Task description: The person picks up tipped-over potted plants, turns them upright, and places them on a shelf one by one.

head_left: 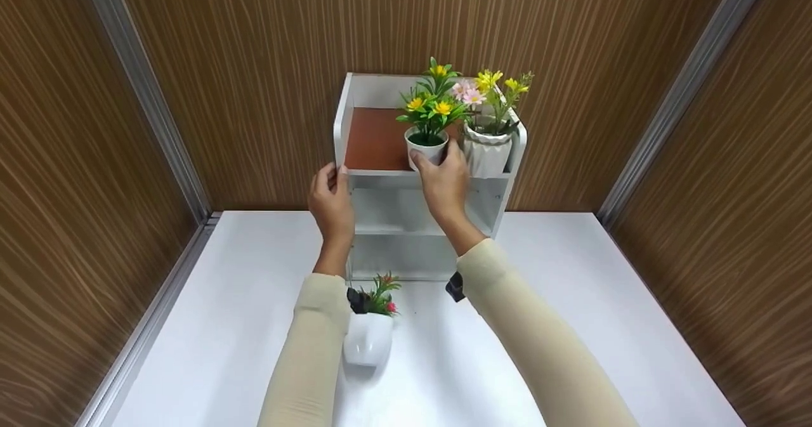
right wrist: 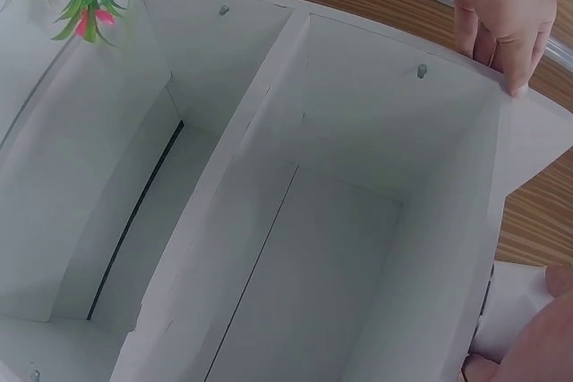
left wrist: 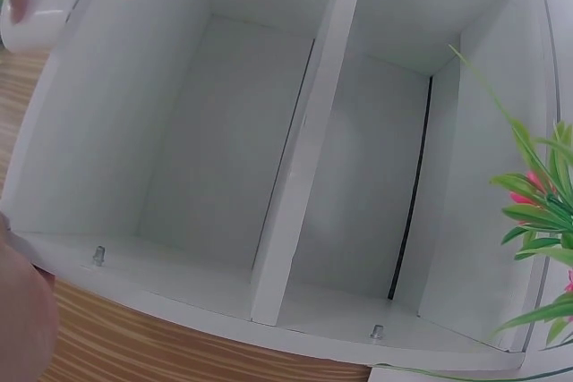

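Head: the right hand (head_left: 446,186) grips a small white pot (head_left: 432,154) of yellow flowers (head_left: 436,100) at the shelf (head_left: 399,233) top; a wider pot (head_left: 487,155) stands just right of it; the left hand (head_left: 332,206) holds the shelf's side; left wrist: pink flowers (left wrist: 528,199) sit well away from the hands; right wrist: the left thumb presses the shelf's corner.

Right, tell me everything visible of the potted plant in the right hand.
The potted plant has a smooth, round white pot, plastic-looking, with green leaves and yellow flowers that look artificial. It is upright at the front of the reddish-brown top board of the shelf unit, left of the ribbed white pot in the head view. The right hand grips it, thumb on its left. Whether its base rests on the board is unclear.
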